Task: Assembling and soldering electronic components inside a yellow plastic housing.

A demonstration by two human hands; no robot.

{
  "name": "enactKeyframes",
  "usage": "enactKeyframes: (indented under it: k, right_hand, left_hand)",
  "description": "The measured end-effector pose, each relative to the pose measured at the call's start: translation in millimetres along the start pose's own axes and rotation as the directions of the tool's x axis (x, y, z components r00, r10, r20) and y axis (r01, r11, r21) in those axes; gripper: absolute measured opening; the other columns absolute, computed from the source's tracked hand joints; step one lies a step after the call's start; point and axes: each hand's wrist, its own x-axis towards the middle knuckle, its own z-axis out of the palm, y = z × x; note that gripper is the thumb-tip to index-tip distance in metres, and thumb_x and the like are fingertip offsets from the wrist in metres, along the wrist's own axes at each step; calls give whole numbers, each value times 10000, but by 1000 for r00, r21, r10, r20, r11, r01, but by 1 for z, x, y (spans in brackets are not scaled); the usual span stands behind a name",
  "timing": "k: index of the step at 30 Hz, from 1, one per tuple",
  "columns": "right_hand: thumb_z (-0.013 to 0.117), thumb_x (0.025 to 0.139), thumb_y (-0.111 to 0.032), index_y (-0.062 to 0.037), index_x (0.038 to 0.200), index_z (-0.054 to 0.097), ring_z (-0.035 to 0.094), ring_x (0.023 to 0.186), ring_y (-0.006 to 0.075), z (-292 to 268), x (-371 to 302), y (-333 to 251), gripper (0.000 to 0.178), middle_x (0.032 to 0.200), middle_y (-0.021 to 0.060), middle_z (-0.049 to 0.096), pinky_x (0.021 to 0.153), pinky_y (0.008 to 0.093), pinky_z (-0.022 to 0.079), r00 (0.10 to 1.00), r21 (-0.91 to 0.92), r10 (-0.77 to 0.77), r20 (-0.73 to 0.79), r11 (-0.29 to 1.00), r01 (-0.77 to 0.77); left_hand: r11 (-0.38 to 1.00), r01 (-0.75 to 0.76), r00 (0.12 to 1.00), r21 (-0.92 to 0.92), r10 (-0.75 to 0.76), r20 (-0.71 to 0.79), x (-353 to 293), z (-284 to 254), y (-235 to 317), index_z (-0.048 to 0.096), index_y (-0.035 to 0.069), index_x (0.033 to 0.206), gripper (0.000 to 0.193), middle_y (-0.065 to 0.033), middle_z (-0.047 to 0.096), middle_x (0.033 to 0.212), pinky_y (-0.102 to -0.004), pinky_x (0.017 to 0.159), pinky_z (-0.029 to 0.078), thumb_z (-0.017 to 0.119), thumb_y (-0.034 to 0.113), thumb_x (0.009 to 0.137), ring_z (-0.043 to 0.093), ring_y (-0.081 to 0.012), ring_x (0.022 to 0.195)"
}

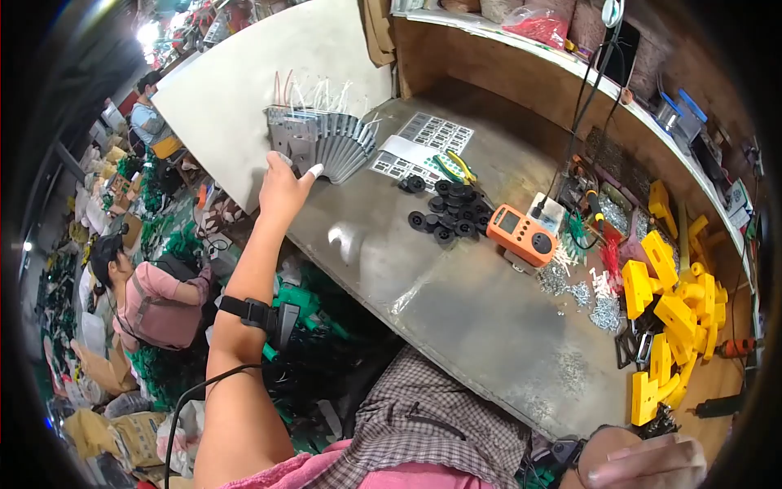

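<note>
Now the left hand (pixel 283 189) grips the fanned stack of grey metal plates (pixel 326 140), wires pointing up; the right hand (pixel 643 464) rests loosely closed, empty.

White label sheets (pixel 425 140) lie at the bench's far end; an orange meter's grey screen (pixel 510 221) sits mid-bench.

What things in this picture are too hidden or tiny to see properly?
- Right hand: head view, cut off by the lower edge.
- Fanned stack of grey metal plates: left hand covers the near end.
- Pile of small silver screws: too small to tell apart.
</note>
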Motion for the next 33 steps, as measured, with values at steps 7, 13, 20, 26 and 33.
enactKeyframes:
  k: [7,13,20,26,33]
  right_hand:
    - [730,734,-82,-57,762,619,671,648,263,12,16,1,117,714,107,664,546,324,533,837,-77,-171,-520,985,154]
    - [613,874,-85,4,938,565,654,767,192,6,21,-17,119,912,88,642,597,234,504,781,41,4,-624,999,27]
    - [554,933,-59,16,1178,547,619,758,156,2,13,-1,256,1106,110,615,623,225,493,903,70,-76,-423,991,116]
    - [665,790,37,34,1252,587,586,585,169,19,-37,37,469,1120,212,639,515,293,468,899,301,-66,-432,930,213]
    - [615,804,-10,49,1209,629,670,900,221,102,13,95,409,1013,160,689,789,301,519,915,237,267,-302,951,-199]
  left_hand:
    - [998,-52,988,-21,48,-148,4,17,-2,344,-56,1180,675,-336,605,980,-532,787,480,769,317,810,590,-512,935]
    - [989,-53,981,-140,25,-193,3,27,-10,373,-47,1188,577,-325,594,1029,-502,825,472,746,202,826,583,-507,973]
    - [923,5,979,-385,-83,-187,11,27,9,370,13,1168,625,-225,604,976,-451,814,489,810,138,742,621,-392,884]
    - [854,-142,922,-500,-70,-382,-1,-3,16,319,-3,1327,778,-188,538,1138,-399,931,454,801,105,726,566,-293,1014]
    - [683,-226,974,-695,137,-182,-85,-33,86,269,-49,1404,936,-209,441,1297,-414,1055,378,790,273,696,470,-316,1187]
